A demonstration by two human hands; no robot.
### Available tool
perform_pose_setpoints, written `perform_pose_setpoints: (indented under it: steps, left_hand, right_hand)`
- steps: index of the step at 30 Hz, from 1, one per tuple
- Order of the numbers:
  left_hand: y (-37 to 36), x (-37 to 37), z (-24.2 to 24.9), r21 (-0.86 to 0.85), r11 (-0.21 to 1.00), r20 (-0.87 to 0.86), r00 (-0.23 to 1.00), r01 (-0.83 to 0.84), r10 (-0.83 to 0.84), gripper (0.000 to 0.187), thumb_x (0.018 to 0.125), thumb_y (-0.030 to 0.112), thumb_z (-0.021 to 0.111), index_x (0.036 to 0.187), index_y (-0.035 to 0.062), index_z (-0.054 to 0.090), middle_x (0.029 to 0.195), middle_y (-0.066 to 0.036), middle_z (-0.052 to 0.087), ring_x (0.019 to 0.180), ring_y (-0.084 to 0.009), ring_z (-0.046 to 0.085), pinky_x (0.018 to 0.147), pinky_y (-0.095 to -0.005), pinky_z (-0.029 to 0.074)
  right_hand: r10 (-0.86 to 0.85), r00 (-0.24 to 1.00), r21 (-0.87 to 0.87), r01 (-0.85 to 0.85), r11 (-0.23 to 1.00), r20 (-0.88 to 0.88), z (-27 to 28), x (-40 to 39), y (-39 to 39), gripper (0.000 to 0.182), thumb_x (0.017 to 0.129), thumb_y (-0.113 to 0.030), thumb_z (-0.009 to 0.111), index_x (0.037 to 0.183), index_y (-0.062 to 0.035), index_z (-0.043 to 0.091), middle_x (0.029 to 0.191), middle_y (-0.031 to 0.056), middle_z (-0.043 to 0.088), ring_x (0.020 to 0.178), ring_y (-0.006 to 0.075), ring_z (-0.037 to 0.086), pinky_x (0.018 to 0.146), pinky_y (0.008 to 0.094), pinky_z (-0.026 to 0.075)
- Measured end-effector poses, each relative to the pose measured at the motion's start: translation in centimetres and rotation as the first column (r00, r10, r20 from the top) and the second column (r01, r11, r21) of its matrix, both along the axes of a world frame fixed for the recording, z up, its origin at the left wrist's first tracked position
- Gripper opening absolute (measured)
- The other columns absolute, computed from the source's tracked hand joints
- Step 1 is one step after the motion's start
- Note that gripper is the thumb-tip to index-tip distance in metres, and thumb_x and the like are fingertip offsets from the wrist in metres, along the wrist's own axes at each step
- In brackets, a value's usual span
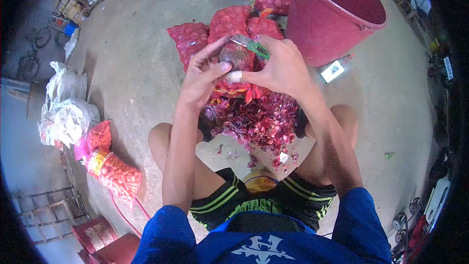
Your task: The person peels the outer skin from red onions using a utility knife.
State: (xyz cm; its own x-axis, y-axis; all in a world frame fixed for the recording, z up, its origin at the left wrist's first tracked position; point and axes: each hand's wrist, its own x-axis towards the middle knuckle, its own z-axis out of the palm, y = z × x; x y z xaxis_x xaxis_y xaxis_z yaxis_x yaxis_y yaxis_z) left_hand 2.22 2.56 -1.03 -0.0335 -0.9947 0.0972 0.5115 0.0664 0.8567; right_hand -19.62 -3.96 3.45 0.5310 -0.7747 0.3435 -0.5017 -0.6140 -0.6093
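Head view: the left hand (200, 76) held an onion (238, 59), the right hand (286, 66) a knife (258, 49) whose slip risked cutting nearby fingers (215, 46).

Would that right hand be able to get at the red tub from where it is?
Probably yes: the tub stands just ahead of the right hand, with nothing visible blocking the way. That hand holds a knife, though, so it might need to put it down first.
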Motion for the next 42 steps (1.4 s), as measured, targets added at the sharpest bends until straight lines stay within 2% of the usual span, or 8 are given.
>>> perform_pose_setpoints:
  steps: [7,14,21,28,37,39,41,42]
  left_hand:
    - [0.3,0.1,0.3,0.027,1.0,0.019,1.0,0.014,-0.014,0.067,0.088,-0.004,0.079,0.15,-0.0032,0.055,0.14,-0.015,0.066,0.123,-0.0239,0.068,0.11,-0.0415,0.054]
    - [-0.1,0.6,0.4,0.006,1.0,0.069,0.998,-0.001,0.0,0.066,0.089,-0.002,0.079,0.149,-0.0036,0.055,0.14,-0.014,0.065,0.122,-0.0231,0.068,0.108,-0.0405,0.056]
    - [-0.1,0.9,0.5,0.052,0.998,-0.058,0.998,0.035,-0.032,0.061,0.094,0.002,0.076,0.15,-0.0005,0.055,0.141,-0.015,0.065,0.12,-0.0234,0.071,0.097,-0.0395,0.063]
    - [-0.1,0.9,-0.2,0.037,0.999,-0.004,1.0,-0.008,0.008,0.06,0.096,0.001,0.073,0.152,0.0014,0.053,0.141,-0.014,0.065,0.119,-0.023,0.071,0.098,-0.0392,0.063]
    - [0.3,0.0,0.3,-0.042,0.992,0.081,0.989,-0.121,0.124,0.063,0.098,0.002,0.071,0.155,-0.0034,0.046,0.143,-0.018,0.063,0.124,-0.0271,0.068,0.104,-0.0424,0.06]
    - [0.5,0.0,0.1,-0.033,0.992,0.082,0.988,-0.126,0.128,0.061,0.098,0.002,0.071,0.155,-0.0033,0.047,0.142,-0.018,0.063,0.124,-0.0266,0.068,0.104,-0.042,0.06]
    - [0.6,-0.2,-0.2,-0.019,0.99,0.089,0.986,-0.139,0.14,0.06,0.099,0.003,0.071,0.154,-0.0031,0.048,0.142,-0.018,0.063,0.123,-0.0261,0.069,0.104,-0.0417,0.06]
    - [0.7,-0.2,-0.3,-0.025,0.988,0.087,0.985,-0.15,0.152,0.059,0.098,0.003,0.072,0.153,-0.0032,0.05,0.141,-0.018,0.064,0.122,-0.0255,0.069,0.103,-0.041,0.06]
  right_hand:
    - [0.012,1.0,-0.078,-0.013,0.997,-0.017,-1.3,-0.1,0.0,0.086,0.069,-0.075,0.084,0.112,-0.0009,0.074,0.074,0.0243,0.07,0.079,0.044,0.075,0.073,0.0523,0.061]
    - [-0.019,0.997,-0.024,0.017,1.0,-0.069,-1.6,0.4,0.3,0.081,0.074,-0.073,0.082,0.107,0.0002,0.072,0.071,0.0242,0.069,0.077,0.0448,0.073,0.074,0.0521,0.06]
    - [0.012,1.0,0.056,-0.012,0.998,-0.01,-1.8,0.6,0.4,0.063,0.079,-0.056,0.087,0.104,0.0006,0.074,0.073,0.0222,0.071,0.077,0.0431,0.073,0.075,0.0526,0.059]
    - [0.02,0.999,-0.021,-0.021,1.0,-0.036,-2.7,0.6,0.1,0.052,0.084,-0.049,0.085,0.102,-0.0007,0.075,0.074,0.0224,0.07,0.08,0.0417,0.073,0.077,0.0522,0.058]
    - [0.081,0.995,0.078,-0.085,0.993,0.049,-2.6,1.1,0.2,0.057,0.087,-0.057,0.081,0.097,-0.001,0.075,0.075,0.0236,0.07,0.079,0.0448,0.072,0.076,0.0528,0.058]
    - [0.087,0.993,0.119,-0.096,0.988,0.083,-2.1,0.9,0.2,0.063,0.088,-0.062,0.078,0.094,0.0011,0.074,0.073,0.0249,0.069,0.077,0.0457,0.072,0.074,0.0517,0.057]
    - [0.092,0.988,0.286,-0.125,0.95,0.126,-2.2,1.1,0.0,0.067,0.09,-0.063,0.075,0.09,0.0041,0.073,0.07,0.0259,0.067,0.073,0.0467,0.07,0.071,0.0517,0.055]
    - [0.083,0.987,0.249,-0.116,0.962,0.138,-2.6,1.8,-0.4,0.068,0.094,-0.061,0.071,0.087,0.006,0.071,0.069,0.0268,0.064,0.071,0.0467,0.069,0.068,0.0523,0.052]
